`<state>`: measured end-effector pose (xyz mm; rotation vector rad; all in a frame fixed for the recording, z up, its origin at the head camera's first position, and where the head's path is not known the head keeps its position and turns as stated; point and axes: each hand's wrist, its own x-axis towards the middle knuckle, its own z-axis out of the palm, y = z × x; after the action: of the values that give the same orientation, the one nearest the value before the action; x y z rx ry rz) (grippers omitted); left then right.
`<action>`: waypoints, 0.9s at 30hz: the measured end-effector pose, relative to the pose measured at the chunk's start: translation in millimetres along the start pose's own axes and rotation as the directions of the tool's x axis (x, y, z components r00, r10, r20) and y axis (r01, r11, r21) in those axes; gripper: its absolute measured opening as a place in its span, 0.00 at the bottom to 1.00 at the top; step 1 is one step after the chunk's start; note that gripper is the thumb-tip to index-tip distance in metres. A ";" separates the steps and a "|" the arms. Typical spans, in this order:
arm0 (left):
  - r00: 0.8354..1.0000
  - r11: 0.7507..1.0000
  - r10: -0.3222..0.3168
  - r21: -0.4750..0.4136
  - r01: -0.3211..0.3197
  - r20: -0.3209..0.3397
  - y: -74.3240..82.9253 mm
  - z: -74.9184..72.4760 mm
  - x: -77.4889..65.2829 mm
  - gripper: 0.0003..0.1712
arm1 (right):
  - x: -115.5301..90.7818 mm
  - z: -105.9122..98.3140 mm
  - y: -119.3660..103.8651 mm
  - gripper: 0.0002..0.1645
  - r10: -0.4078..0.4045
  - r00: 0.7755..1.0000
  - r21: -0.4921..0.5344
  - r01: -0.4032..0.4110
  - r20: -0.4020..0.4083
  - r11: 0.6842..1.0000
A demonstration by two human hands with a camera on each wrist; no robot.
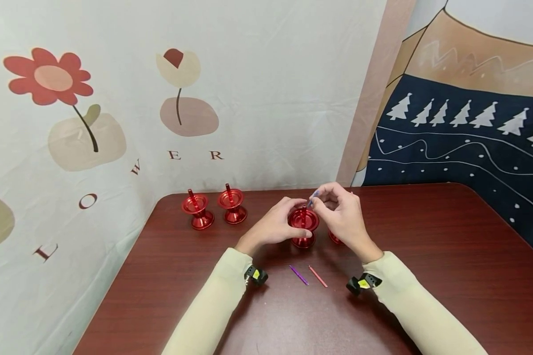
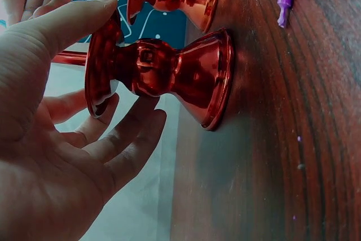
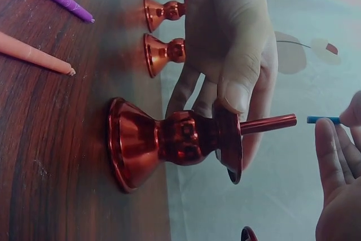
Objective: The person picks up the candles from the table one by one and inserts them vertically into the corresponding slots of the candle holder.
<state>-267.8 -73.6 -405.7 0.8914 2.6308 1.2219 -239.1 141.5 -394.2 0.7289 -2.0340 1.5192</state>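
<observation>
My left hand [image 1: 271, 223] holds a shiny red metal candle holder [image 1: 303, 242] by its dish, thumb on the rim and fingers around the far side. The holder stands upright on the table, a thin tube rising from its dish. My right hand [image 1: 345, 217] pinches a thin blue candle [image 3: 322, 120] between thumb and fingers. In the right wrist view the candle's lower end is just above the tube top, in line with it, a small gap between. A purple candle [image 1: 299, 275] and a pink candle [image 1: 318, 276] lie on the table between my forearms.
Two more red candle holders, one at the far left [image 1: 202, 220] and one beside it [image 1: 235, 215], stand on the dark red wooden table [image 1: 160, 291]. Another holder [image 1: 335, 237] is mostly hidden behind my right hand. Printed cloth walls rise behind the table.
</observation>
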 end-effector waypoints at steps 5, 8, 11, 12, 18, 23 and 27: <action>1.000 1.000 0.004 0.007 -0.004 -0.002 -0.6 1.4 0.5 0.49 | 0.5 1.4 1.4 0.08 -0.006 1.000 0.019 0.006 -0.008 1.000; 1.000 1.000 0.010 0.011 -0.010 -0.004 -0.7 2.5 0.9 0.49 | 0.5 2.2 3.2 0.08 -0.006 1.000 0.009 0.006 0.003 1.000; 1.000 1.000 0.014 0.018 -0.014 -0.002 -0.5 3.4 1.1 0.50 | 0.5 3.1 4.7 0.09 -0.006 1.000 -0.006 0.006 0.015 1.000; 1.000 1.000 0.015 0.019 -0.015 -0.002 -0.4 3.6 1.2 0.50 | 0.6 3.3 4.6 0.08 -0.007 1.000 -0.011 0.007 0.018 1.000; 1.000 0.999 0.020 0.028 -0.020 0.001 1.4 4.1 1.7 0.51 | 0.7 4.5 4.9 0.08 -0.032 0.999 -0.052 0.033 0.022 0.998; 1.000 0.999 0.016 0.029 -0.016 0.004 2.7 4.2 1.5 0.51 | 1.0 5.6 6.7 0.09 -0.051 0.998 -0.101 0.053 0.021 0.993; 1.000 0.999 0.016 0.035 -0.016 0.004 3.8 4.1 0.7 0.52 | 0.8 6.3 6.9 0.10 -0.068 0.997 -0.122 0.071 0.032 0.990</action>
<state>-265.3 -68.6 -405.6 0.9210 2.6550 1.1797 -244.9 137.0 -400.1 0.7676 -2.0796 1.3387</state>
